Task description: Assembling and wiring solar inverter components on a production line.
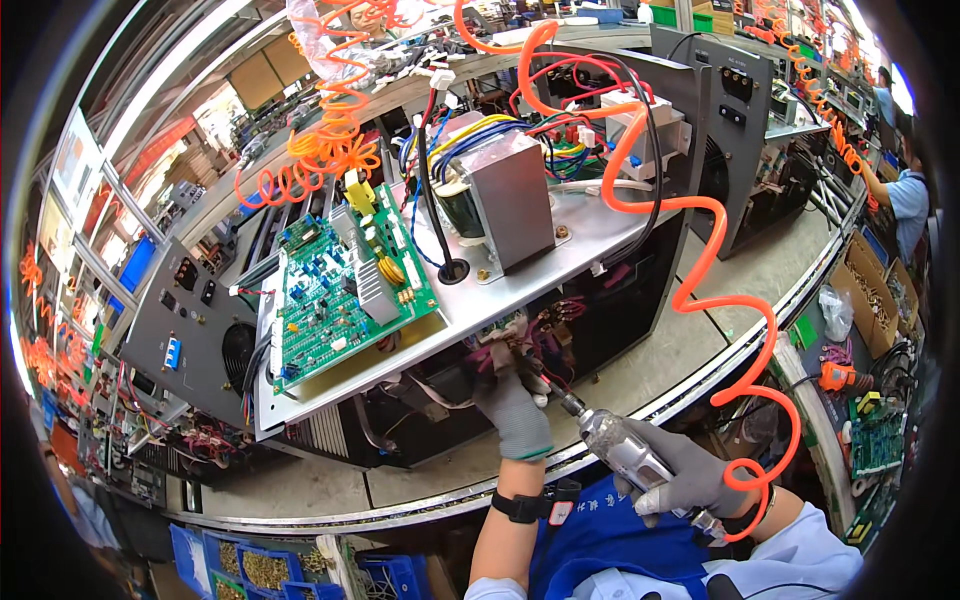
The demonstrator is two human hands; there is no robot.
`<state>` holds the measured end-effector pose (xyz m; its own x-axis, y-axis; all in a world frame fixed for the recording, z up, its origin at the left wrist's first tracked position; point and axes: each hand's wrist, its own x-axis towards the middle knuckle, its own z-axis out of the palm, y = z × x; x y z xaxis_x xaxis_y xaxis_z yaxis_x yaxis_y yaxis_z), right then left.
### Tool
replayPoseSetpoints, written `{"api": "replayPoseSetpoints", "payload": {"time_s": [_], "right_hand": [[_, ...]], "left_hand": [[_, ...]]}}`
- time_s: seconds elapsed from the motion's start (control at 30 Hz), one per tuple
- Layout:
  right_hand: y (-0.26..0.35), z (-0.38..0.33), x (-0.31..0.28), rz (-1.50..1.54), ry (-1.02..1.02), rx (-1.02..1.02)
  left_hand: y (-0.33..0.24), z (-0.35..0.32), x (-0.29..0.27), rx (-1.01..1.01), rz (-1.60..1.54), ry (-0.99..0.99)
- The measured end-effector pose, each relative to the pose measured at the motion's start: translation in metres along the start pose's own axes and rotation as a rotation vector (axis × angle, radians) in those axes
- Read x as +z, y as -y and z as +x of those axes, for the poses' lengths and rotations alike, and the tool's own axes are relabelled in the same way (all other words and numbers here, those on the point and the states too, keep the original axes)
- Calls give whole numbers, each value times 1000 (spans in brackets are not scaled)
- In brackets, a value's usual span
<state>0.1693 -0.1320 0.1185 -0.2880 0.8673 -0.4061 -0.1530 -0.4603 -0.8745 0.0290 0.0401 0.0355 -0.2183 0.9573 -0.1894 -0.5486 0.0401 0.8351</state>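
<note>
My right hand [690,470], in a grey glove, is wrapped round a silver air screwdriver [628,448]. Its bit points up and left into the machine's open side. My left hand [515,412], gloved too, reaches in under the metal shelf [500,305] beside the bit. Its fingers are bent together among pinkish wires [548,325]; what they pinch is partly hidden. On the shelf above stand a green circuit board [340,290] with heat sinks and a large transformer [505,205] with coloured wires.
An orange coiled air hose [720,240] runs from above down to the screwdriver. The machine stands on a conveyor line [420,492], with other units on either side. Blue bins [265,570] of small fasteners lie below left. At right are a cardboard box [865,290] and another worker [908,205].
</note>
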Motion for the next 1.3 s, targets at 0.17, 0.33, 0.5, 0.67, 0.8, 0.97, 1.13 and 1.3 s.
{"api": "replayPoseSetpoints", "payload": {"time_s": [0.17, 0.33, 0.5, 0.67, 0.8, 0.97, 1.13, 1.3], "right_hand": [[-15, 4, 0, 140, 33, -34], [-41, 13, 12, 993, 320, -58], [-43, 8, 17, 750, 209, -119], [-38, 7, 19, 786, 193, -102], [-34, 8, 23, 716, 165, -114], [-24, 7, 41, 478, -31, -26], [-14, 9, 59, 430, -128, -15], [-14, 11, 60, 352, -132, -21]], "left_hand": [[-7, -2, 0, -37, 87, 11], [-7, -5, -3, -56, -7, 92], [-4, -16, -24, -183, -424, 227], [-1, -31, -39, -263, -839, 527], [-4, -40, -30, -267, -979, 620], [-8, -45, -18, -226, -991, 672], [-7, -44, -15, -189, -932, 644], [-6, -43, -14, -161, -906, 651]]}}
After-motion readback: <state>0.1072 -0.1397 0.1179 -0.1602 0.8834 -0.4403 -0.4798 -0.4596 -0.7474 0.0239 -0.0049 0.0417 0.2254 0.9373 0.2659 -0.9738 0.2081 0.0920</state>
